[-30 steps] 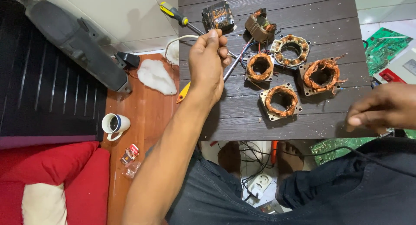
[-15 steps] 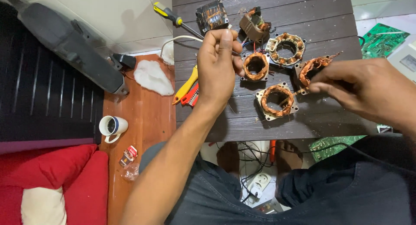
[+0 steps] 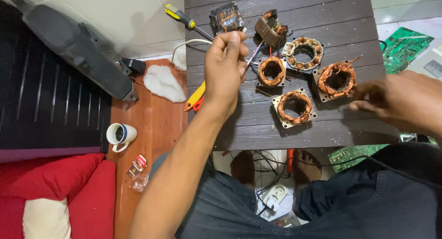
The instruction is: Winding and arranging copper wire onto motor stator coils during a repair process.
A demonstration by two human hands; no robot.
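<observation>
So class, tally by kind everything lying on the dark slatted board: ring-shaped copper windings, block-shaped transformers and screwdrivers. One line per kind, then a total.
Ring-shaped copper windings: 4
Block-shaped transformers: 2
Screwdrivers: 1, yellow-handled, only its tip over the dark slatted board
Total: 7

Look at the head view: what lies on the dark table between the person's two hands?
Between the left hand and the right hand, the head view shows two copper-wound stator coils on the dark table: one beside the left hand, another nearer the front edge.
</observation>
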